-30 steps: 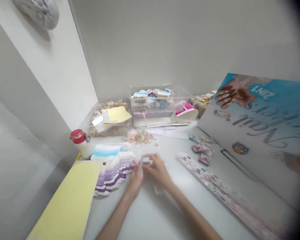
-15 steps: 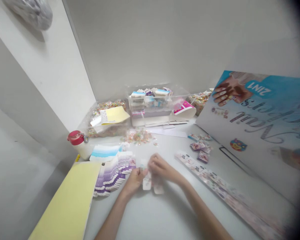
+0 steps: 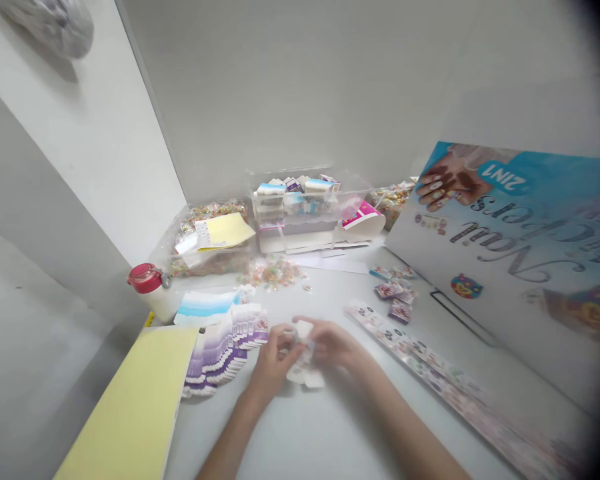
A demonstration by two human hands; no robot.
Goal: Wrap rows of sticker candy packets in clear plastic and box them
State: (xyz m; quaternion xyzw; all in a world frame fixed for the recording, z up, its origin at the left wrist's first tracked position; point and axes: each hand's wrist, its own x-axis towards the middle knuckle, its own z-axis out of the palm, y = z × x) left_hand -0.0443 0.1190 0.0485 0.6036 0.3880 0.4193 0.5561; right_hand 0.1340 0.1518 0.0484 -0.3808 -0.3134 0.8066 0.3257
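Observation:
In the middle of the table, my left hand (image 3: 274, 360) pinches a small white printed carton (image 3: 304, 375) with flaps sticking out. From the other side my right hand (image 3: 336, 341) has its fingers curled against the same carton; blur hides the exact grip. Left of my hands lie fanned rows of flat purple-and-white cartons (image 3: 220, 353), with blue-and-white ones (image 3: 207, 307) behind them. To the right are several small finished-looking purple boxes (image 3: 400, 310) and a long stack of printed strips (image 3: 420, 360).
A pile of small wrapped pieces (image 3: 273, 272) lies behind my hands. Farther back stand a clear bin (image 3: 300, 233) with boxes and a bag of colourful pieces (image 3: 205, 260). A red-lidded bottle (image 3: 153, 290) and yellow sheet (image 3: 135, 400) are left; a large printed box (image 3: 510, 247) stands right.
My right hand has shifted slightly and its fingers have opened out along the carton. The two hanging white pieces are now closer together. The whole view has drifted a little.

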